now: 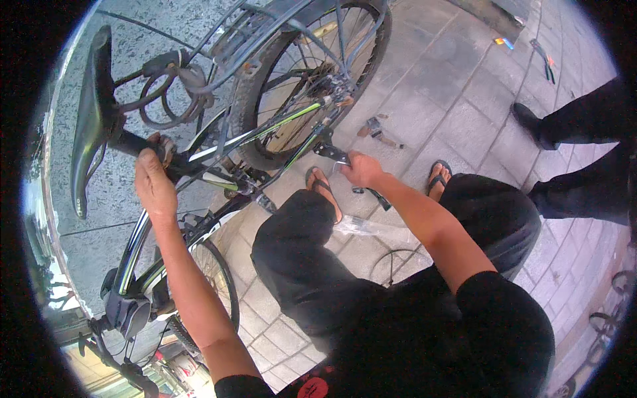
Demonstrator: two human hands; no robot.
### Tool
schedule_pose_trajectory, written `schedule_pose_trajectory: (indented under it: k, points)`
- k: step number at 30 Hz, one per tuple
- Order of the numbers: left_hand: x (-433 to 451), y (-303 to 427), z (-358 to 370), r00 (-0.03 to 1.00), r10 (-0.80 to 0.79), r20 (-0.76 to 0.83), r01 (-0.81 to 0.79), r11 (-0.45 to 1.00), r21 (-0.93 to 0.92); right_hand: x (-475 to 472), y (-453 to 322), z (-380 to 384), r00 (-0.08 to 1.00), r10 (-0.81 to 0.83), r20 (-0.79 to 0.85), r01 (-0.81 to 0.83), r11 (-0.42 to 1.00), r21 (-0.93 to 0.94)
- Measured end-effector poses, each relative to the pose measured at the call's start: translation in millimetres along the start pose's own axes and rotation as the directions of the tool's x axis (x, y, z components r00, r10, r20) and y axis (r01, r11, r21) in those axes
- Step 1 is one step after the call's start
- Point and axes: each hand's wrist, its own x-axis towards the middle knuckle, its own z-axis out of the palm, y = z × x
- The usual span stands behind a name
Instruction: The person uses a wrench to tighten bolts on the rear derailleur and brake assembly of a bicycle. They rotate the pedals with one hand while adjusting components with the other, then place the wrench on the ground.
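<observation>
A bicycle with a black, white and green frame (286, 121) stands before me, to the left. My left hand (157, 186) grips the frame's top just below the black seat post (128, 143), with the fingers hidden behind it. The black saddle (92, 129) is beyond that hand. Beside the rear wheel (259, 89), my right hand (365, 169) is closed around a black metal bracket (329, 151) with holes, close to the rear frame tubes. A thin silvery bent piece (338, 165), perhaps a hex key, shows at its fingers. Below the hand appears a black bar (379, 200), possibly a kickstand leg.
On the paving lie small metal parts (378, 132), clear plastic wrapping (368, 227), pliers (545, 60) and a colourful packet (503, 43). Another person's dark-trousered legs (587, 119) stand at right. A cable lock (171, 92) hangs behind the saddle, near the rear rack (249, 30).
</observation>
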Motion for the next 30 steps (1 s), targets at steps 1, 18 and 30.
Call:
schedule_pose_trajectory:
  k: [1,18,30]
  points:
    - [-1,2,0,1.000,0.009,-0.005,-0.009,1.000,0.000,0,-6,7,1.000,0.012,0.002,-0.012,1.000,0.005]
    - [3,10,0,1.000,-0.006,0.006,0.006,0.998,-0.062,76,5,73,0.998,-0.004,0.065,-0.001,0.997,0.082]
    - [8,4,4,0.990,0.116,-0.080,-0.108,0.989,0.097,102,23,85,0.997,-0.061,0.053,0.058,0.996,0.064]
